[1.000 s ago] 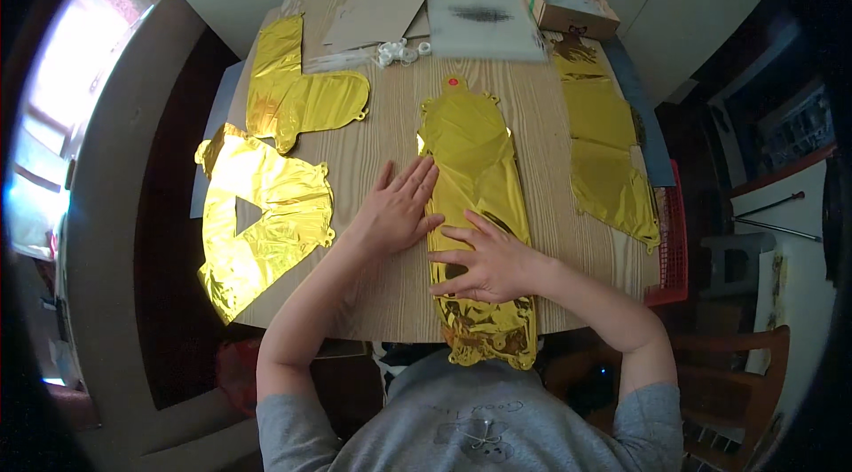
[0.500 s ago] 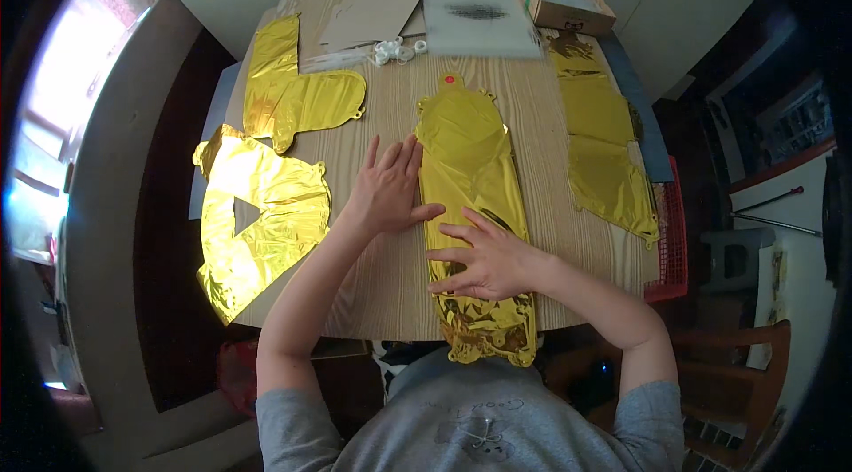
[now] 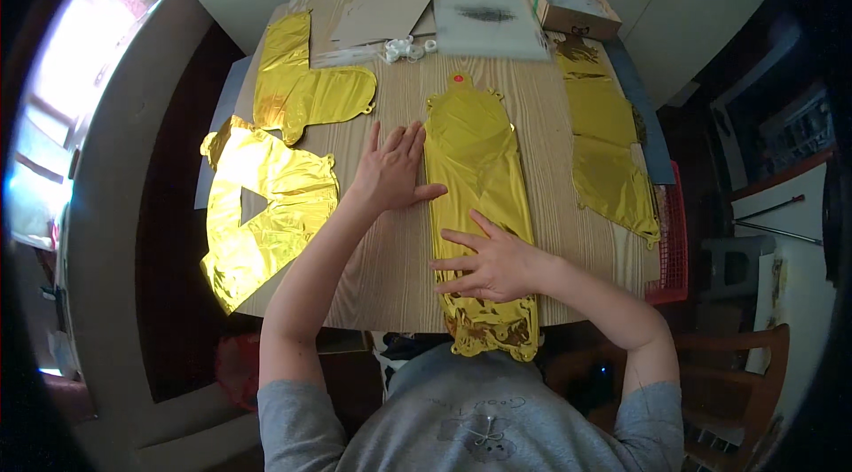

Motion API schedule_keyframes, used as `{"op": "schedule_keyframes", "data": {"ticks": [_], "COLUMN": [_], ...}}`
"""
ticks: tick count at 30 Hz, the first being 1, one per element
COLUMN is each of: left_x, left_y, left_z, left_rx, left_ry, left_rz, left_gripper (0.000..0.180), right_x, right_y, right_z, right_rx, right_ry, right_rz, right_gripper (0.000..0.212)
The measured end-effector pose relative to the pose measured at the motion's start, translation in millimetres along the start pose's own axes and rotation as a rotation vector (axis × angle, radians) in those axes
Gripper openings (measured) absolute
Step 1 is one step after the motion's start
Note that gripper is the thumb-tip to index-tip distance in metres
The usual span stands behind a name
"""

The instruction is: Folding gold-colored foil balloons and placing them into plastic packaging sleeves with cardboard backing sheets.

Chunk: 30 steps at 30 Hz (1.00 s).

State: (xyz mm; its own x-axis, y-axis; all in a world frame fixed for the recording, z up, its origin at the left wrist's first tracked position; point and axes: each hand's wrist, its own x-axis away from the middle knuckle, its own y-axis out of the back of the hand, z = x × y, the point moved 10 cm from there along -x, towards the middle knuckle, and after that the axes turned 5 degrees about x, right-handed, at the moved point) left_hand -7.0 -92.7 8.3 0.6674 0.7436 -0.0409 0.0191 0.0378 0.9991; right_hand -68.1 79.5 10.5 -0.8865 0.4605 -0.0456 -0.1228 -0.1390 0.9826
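A long gold foil balloon (image 3: pixel 479 153), flat and folded lengthwise, lies down the middle of the table. Its near end, crumpled and shiny, reaches past the table's front edge against my shirt; a red dot marks the tab at its far end. My left hand (image 3: pixel 390 168) rests along its left edge, fingers stretched over the wood and thumb touching the foil. Spread flat across its lower half is my right hand (image 3: pixel 493 263). Neither hand grips anything.
Other flat gold foil balloons lie at the far left (image 3: pixel 311 90), near left (image 3: pixel 275 224) and right (image 3: pixel 603 148). Behind are a grey board (image 3: pixel 377 12), a clear plastic bag (image 3: pixel 493 24), white ribbon rolls (image 3: pixel 404 50) and an open cardboard box (image 3: pixel 577 11). A red basket (image 3: pixel 672 241) stands beside the table.
The view has shifted slightly, moving the whole scene a little to the right. Both hands stay on or beside the middle balloon in nearly the same pose.
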Motion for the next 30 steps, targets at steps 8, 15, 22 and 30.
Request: {"op": "schedule_keyframes", "data": {"ticks": [8, 15, 22, 30], "left_x": [-0.2, 1.3, 44.9, 64.6], "left_y": [-2.0, -11.1, 16.1, 5.0], "left_z": [1.8, 7.8, -46.7, -58.9], "left_rx": [0.015, 0.053, 0.100, 0.183], "left_ry": [0.016, 0.048, -0.121, -0.121], "left_rz": [0.010, -0.030, 0.018, 0.036], "left_gripper": [0.100, 0.092, 0.097, 0.092], "right_x": [5.1, 8.0, 6.6, 6.9], "right_y": [-2.6, -2.6, 2.0, -0.9], "right_z": [12.2, 13.1, 15.2, 13.8], "right_rx": [-0.038, -0.032, -0.042, -0.028], "right_ry": [0.025, 0.047, 0.053, 0.032], "right_rz": [0.002, -0.028, -0.060, -0.029], "right_gripper": [0.045, 0.049, 0.047, 0.045]}}
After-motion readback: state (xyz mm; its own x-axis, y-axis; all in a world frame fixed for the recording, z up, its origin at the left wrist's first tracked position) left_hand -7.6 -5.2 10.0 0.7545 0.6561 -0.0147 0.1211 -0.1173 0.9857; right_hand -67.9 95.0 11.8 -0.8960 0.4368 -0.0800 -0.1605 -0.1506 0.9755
